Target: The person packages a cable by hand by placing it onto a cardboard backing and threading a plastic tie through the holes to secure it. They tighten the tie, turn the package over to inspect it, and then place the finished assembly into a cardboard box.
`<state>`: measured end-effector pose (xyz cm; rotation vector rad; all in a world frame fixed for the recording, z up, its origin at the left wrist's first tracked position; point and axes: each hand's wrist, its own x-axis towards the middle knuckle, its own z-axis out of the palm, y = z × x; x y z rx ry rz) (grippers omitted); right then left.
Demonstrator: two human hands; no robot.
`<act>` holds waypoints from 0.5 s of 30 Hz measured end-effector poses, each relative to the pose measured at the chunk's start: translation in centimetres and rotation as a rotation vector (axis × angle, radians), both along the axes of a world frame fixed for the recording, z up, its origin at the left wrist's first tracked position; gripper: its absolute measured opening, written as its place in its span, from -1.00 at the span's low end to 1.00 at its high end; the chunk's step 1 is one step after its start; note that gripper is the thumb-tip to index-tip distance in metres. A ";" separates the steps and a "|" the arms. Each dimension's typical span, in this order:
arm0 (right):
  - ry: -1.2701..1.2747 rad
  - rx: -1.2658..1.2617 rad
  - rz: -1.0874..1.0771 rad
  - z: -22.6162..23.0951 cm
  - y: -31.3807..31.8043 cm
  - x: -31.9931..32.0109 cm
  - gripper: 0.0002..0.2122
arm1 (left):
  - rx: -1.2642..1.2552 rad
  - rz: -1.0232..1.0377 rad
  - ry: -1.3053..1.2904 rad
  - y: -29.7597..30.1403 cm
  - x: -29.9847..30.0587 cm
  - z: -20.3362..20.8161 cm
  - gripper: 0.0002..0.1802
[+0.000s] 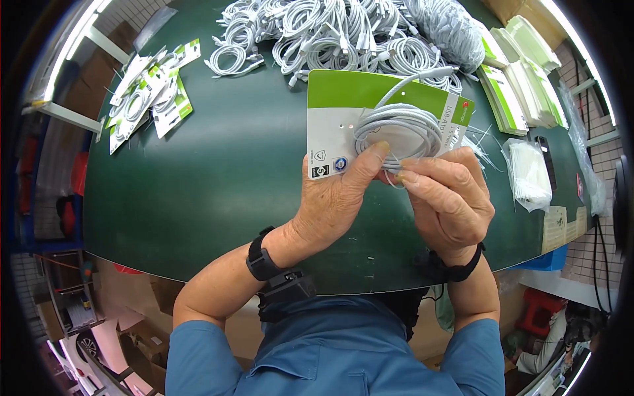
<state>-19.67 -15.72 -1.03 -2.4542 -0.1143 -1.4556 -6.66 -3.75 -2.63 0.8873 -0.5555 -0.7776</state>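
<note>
One held card (335, 112) partly hides piled cables (353, 30).

Card (343, 99) partly behind cable coil (399, 115)

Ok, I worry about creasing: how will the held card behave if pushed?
The card looks thin and flat, so probably light and apt to bend. With the bulky coil against one face, it may tip that way.

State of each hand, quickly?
Left hand: closed, holding the coiled cable against the printed card.
Right hand: closed, pinching what looks like a thin white tie.
</note>
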 end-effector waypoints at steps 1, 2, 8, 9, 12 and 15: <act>0.000 0.000 0.005 0.0 0.0 0.0 -0.62 | 0.004 -0.001 -0.007 0.1 0.0 0.0 -0.75; 0.003 0.016 0.009 0.0 0.0 0.1 -0.62 | 0.003 0.004 -0.007 0.1 0.0 0.1 -0.75; 0.075 0.066 0.012 0.4 0.4 -0.1 -0.72 | -0.003 -0.031 0.005 0.4 0.1 0.1 -0.78; 0.077 0.064 0.014 0.5 0.4 -0.1 -0.72 | 0.001 -0.038 0.008 0.4 0.1 0.0 -0.78; 0.129 0.067 -0.013 0.7 0.5 0.0 -0.75 | 0.010 -0.042 0.001 0.3 0.2 0.0 -0.79; 0.098 0.106 -0.012 0.1 0.1 0.7 -0.74 | 0.020 -0.054 -0.022 0.1 0.3 -0.3 -0.80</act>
